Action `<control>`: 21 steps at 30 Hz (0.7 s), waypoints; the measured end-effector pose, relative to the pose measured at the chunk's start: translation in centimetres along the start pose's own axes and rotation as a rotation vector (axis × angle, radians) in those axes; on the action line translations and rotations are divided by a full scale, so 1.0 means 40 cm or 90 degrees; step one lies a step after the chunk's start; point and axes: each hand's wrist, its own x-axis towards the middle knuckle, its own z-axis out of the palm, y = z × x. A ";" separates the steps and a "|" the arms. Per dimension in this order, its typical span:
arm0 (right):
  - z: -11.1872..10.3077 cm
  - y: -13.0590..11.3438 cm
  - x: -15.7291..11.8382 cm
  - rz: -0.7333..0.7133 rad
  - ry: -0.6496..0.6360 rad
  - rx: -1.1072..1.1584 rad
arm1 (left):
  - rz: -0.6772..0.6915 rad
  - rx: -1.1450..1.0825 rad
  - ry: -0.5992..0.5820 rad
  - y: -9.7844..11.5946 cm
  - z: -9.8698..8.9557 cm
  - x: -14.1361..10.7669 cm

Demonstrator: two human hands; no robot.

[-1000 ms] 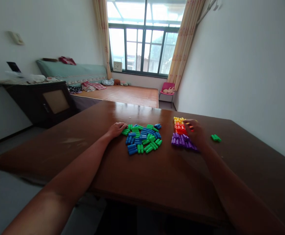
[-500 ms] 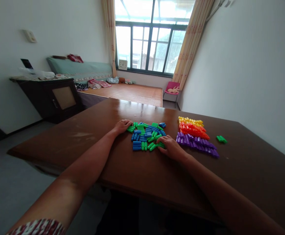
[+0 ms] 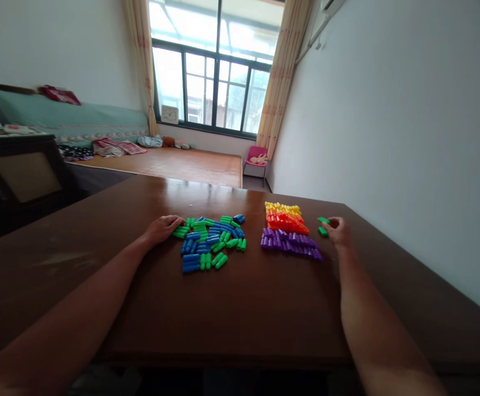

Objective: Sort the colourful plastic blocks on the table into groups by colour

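Observation:
My left hand point(image 3: 163, 228) rests on the table at the left edge of a mixed pile of blue and green plastic pieces, its fingers stretched loosely against the green pieces point(image 3: 181, 232). These look like short, rounded paired tubes; the blue pieces point(image 3: 191, 263) lie among them. Far to the right, my right hand point(image 3: 338, 231) pinches a green plastic piece point(image 3: 324, 220) between thumb and fingers. Just below it, another green piece point(image 3: 323, 232) lies on the table, partly beside the fingertips.
Between my hands stand rows of yellow pieces point(image 3: 283, 208), orange pieces point(image 3: 287, 221) and purple pieces point(image 3: 291, 243). The brown table point(image 3: 240, 313) extends around them. Beyond it are a bed point(image 3: 182, 162), a pink chair point(image 3: 257, 154) and a dark cabinet point(image 3: 54, 159).
My right hand has moved from the pile's right side to the far right, carrying a green piece over the loose green one. My left hand stays by the pile; the view has turned right.

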 end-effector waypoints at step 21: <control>-0.032 0.205 0.021 0.053 -0.006 -0.273 | -0.020 -0.015 -0.003 -0.002 -0.005 -0.007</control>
